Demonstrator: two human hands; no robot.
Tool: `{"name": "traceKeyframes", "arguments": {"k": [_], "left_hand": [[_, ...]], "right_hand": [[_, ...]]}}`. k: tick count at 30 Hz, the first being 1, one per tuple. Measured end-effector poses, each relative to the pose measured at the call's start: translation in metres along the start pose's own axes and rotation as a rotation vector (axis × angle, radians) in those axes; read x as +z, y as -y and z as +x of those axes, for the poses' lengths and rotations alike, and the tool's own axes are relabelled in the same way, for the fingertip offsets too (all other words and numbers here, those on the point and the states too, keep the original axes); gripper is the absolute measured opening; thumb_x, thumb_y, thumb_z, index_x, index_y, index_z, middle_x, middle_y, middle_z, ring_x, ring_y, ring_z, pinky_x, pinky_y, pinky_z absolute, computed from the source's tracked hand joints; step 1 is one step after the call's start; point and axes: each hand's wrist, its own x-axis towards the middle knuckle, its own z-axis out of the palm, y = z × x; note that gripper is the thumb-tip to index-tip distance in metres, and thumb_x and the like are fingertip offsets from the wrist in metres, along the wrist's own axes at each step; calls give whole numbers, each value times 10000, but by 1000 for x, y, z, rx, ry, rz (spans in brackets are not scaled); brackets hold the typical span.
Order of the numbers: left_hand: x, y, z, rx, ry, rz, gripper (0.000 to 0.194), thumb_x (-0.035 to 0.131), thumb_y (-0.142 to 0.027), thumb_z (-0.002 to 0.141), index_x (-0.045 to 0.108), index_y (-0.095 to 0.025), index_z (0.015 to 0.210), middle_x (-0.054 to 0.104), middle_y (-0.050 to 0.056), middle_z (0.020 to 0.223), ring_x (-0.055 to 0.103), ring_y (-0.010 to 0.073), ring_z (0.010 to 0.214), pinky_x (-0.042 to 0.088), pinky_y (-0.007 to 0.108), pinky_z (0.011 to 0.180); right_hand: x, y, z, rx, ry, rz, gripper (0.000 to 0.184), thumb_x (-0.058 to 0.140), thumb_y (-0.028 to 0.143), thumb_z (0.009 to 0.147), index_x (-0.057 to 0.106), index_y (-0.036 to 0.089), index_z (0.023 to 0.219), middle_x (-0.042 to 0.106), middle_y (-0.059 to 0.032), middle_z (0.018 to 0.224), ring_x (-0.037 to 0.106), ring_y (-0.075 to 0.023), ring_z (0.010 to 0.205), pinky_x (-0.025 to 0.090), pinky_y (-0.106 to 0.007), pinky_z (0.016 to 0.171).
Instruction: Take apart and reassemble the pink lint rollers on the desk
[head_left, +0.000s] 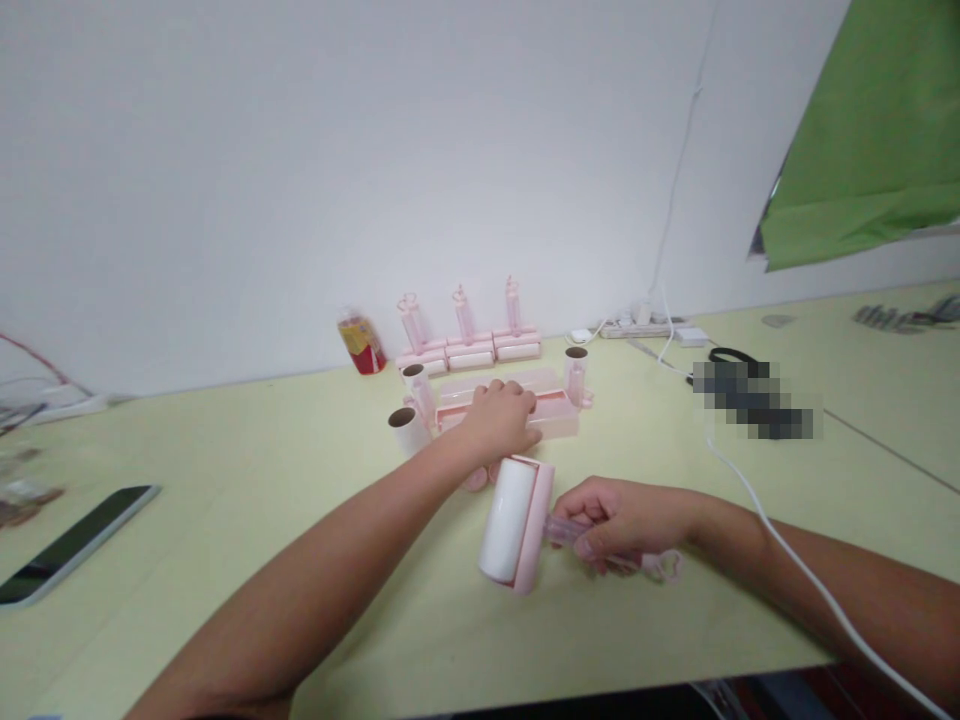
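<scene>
A lint roller (513,522) with a white roll and pink frame is held by its clear pink handle in my right hand (619,520), the fingers wrapped round it. A heart-shaped loop hangs from the handle's end. Farther forward, my left hand (501,418) lies over a long pink plastic case (559,418), with bent fingers and the thumb on the near side. That hand partly hides the case. Small round pink parts (475,479) lie under my left wrist.
Three lint rollers (471,355) stand handle-up by the wall. Paper-core rolls (409,428) and clear handles (575,383) flank the case. A red-yellow package (363,342) stands behind. A phone (75,540) lies left; a white cable (787,560) crosses my right forearm.
</scene>
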Motion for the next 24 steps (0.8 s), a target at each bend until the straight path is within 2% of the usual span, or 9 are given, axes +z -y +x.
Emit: {"name": "traceKeyframes", "arguments": {"k": [4,8,12,16,18,20,24], "left_hand": [[13,-7,13,47,60,122,367,658,-346,722,620,-155,1034,646,158,1058,540,330,1035,365,483,906],[5,-4,13,75,22,65,250,649,-281,709,608,-165,926,662,113,921,573,291,913,379,434,843],[-20,11,0,-47,-104,-284,270,679,-321,697,551,-181,890,621,39,835,552,201,736,387,312,659],[-36,28,-34,-203,-248,-769,276,695,-353,722,504,-185,829,544,-19,750,501,133,655,352,246,581],[-36,32,-55,-272,-289,-1020,283,705,-339,726,488,-179,812,518,-33,734,478,105,624,350,227,568],[-31,33,-75,-314,-276,-1208,283,713,-320,727,481,-175,802,495,-45,709,462,87,592,342,214,546],[-17,29,-96,-331,-196,-1409,281,711,-316,744,473,-178,802,471,-58,661,429,74,532,317,203,487]], "right_hand": [[-2,0,0,-7,1,-2,332,741,407,780,591,129,883,642,19,656,536,-53,427,383,-127,373],[0,0,0,-16,-7,-1,301,747,376,779,591,130,855,636,23,640,532,-53,428,388,-127,374],[2,1,-1,-58,-45,28,299,752,365,771,575,136,848,625,32,608,535,-57,428,391,-129,387],[2,2,-1,-138,-103,70,323,751,377,759,559,137,861,630,24,604,531,-61,414,394,-137,383],[3,2,-1,-165,-147,75,350,741,401,762,560,134,898,633,19,602,527,-64,405,392,-142,374],[3,1,1,-190,-199,81,392,736,430,761,564,129,945,632,17,601,531,-71,412,408,-152,382],[3,-2,6,-226,-268,103,455,737,487,742,571,121,955,619,21,577,516,-76,400,436,-177,392]]}}
